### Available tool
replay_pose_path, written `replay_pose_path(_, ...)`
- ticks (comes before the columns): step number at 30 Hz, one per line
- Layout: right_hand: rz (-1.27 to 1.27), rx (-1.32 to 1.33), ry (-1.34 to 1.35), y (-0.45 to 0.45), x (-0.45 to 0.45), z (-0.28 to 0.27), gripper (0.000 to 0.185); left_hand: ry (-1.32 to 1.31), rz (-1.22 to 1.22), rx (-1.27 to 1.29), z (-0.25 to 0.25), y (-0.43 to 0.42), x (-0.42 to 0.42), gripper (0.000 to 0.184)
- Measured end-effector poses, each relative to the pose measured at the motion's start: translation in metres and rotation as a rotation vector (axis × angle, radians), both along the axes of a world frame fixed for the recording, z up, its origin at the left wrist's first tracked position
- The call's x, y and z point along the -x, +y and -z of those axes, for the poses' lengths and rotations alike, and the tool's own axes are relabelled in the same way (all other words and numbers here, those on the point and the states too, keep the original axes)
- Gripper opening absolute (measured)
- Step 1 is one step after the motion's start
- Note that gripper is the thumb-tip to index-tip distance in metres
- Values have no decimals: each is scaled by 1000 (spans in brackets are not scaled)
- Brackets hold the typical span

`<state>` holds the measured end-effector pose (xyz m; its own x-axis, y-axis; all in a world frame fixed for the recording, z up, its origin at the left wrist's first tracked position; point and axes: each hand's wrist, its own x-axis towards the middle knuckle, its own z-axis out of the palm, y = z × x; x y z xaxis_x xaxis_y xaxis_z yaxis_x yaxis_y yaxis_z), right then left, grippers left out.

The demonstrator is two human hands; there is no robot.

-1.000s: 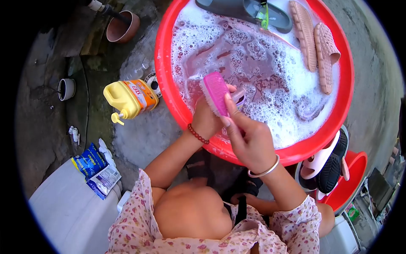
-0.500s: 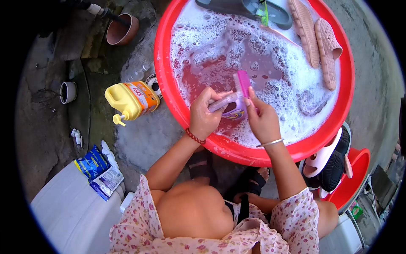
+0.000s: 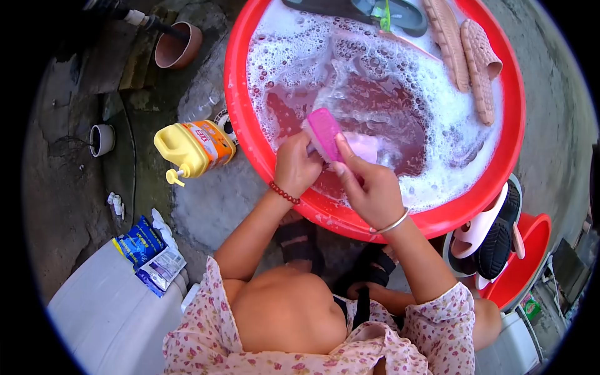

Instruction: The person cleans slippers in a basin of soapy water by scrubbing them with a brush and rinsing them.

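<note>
Furthest left, a small whitish round pot [image 3: 102,139] stands on the ground, and nearer me blue-and-white plastic packets [image 3: 150,250] lie on a pale grey surface. A brown clay pot [image 3: 179,47] stands further up, and below it is a yellow plastic jug [image 3: 195,150] with an orange label and a pump top, just beside the wide red plastic basin [image 3: 239,103] of foamy, reddish water. Over the basin's near edge, my left hand [image 3: 299,164], a red bead bracelet at its wrist, grasps a pale lilac slipper [image 3: 364,147]; much of it is hidden by the brush and my hands, but the part I see is smooth, with a light sheen. In front of it is the bright pink plastic brush [image 3: 325,132], its rounded back towards me, tilted, with pale bristles along its left edge. I grip its lower end between the thumb and fingers of my right hand [image 3: 373,194], a silvery bangle at the wrist. At the basin's far side lies a dark grey slipper [image 3: 409,19], then two tan textured slippers [image 3: 478,72] near the right rim. Outside, pale pink and black slippers [image 3: 494,234] lean by a smaller red plastic tub [image 3: 530,250].
</note>
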<state>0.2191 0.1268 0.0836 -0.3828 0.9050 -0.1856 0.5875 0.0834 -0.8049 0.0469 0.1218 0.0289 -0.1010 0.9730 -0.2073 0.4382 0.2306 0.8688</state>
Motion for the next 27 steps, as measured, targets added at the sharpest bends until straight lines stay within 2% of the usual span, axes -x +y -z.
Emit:
replay_pose_path(1, -20, -54, -18, -4, 6, -6, 46, -14, 70, 144, 0, -2, 6, 24)
replay_pose_path(4, 244, 75, 21, 4, -6, 24, 45, -39, -66, -188, 0, -5, -8, 22)
replay_pose_path(5, 289, 74, 71, 5, -8, 30, 46, -28, -24, -158, -3, -5, -9, 19)
replay_pose_path(8, 77, -45, -157, -1, 3, -1, 48, -75, -52, -84, 5, -7, -11, 16)
replay_pose_path(9, 5, -150, -89, -12, 15, -5, 49, -65, -60, -192, 2, -11, -10, 13)
replay_pose_path(12, 73, -67, -168, -1, 15, -8, 44, -130, -159, -208, -2, -5, -12, 11)
replay_pose_path(13, 152, -5, -159, 9, 7, 0, 44, -164, -154, -61, 0, -11, -10, 14)
replay_pose_path(15, 252, 84, -155, 19, -7, 11, 42, -149, -99, -185, 2, -12, -14, 17)
replay_pose_path(16, 212, 50, -148, 14, -6, 10, 42, -146, -73, -255, 4, -8, -17, 19)
replay_pose_path(19, 69, -23, -118, -19, 20, -12, 41, -141, -142, -198, 1, -7, -15, 18)
replay_pose_path(21, 154, 38, -92, -7, 14, -5, 43, -37, -146, -112, 1, -8, -6, 17)
replay_pose_path(24, 327, 220, -25, 24, -12, 16, 45, -127, -92, -302, -9, -7, -12, 18)
replay_pose_path(26, 329, 168, 6, 6, -5, 12, 45, -68, -107, -255, -5, -6, -9, 19)
replay_pose_path(27, 192, 87, -87, -2, 7, -2, 45, -20, -140, -185, -4, -5, -5, 20)
